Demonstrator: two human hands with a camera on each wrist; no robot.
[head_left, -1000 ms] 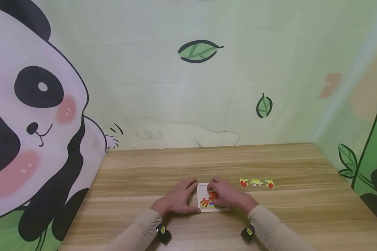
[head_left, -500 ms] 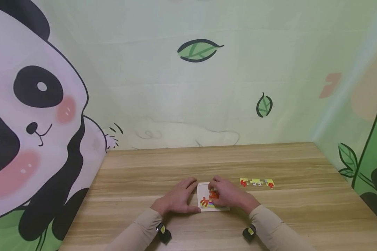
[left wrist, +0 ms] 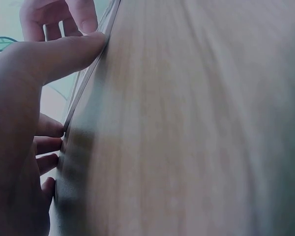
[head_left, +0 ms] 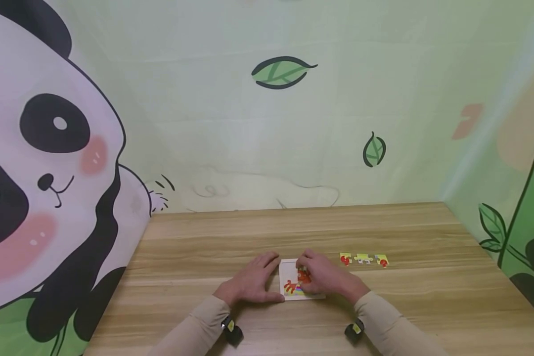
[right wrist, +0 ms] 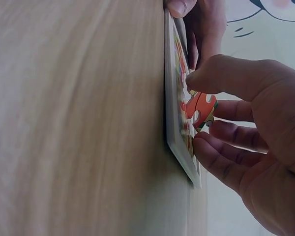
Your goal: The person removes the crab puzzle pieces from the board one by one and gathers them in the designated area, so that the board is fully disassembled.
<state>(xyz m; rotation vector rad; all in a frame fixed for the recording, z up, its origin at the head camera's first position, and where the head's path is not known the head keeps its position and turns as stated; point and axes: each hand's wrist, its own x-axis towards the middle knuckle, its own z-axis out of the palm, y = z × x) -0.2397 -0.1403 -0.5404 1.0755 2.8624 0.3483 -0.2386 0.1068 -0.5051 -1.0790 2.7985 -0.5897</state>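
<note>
A small white-framed jigsaw puzzle tray [head_left: 281,279] lies on the wooden table, with pieces showing red and rainbow artwork along its near part. My left hand [head_left: 253,278] rests along the tray's left side, thumb at the near left corner and fingers toward the far one. Over the tray, my right hand [head_left: 324,275] pinches an orange-red puzzle piece [right wrist: 202,105] between thumb and fingers. In the right wrist view that piece stands tilted, its lower end at the pieces in the tray. The right hand hides the tray's right part in the head view.
Three loose puzzle pieces, a left one [head_left: 345,258], a middle one [head_left: 363,258] and a right one [head_left: 382,260], lie in a row right of the tray's far edge. A wall [head_left: 213,123] printed with a panda and leaves stands behind the table [head_left: 196,237].
My right hand has shifted slightly to the right over the tray with the orange-red puzzle piece. The left hand and the loose pieces stay where they were.
</note>
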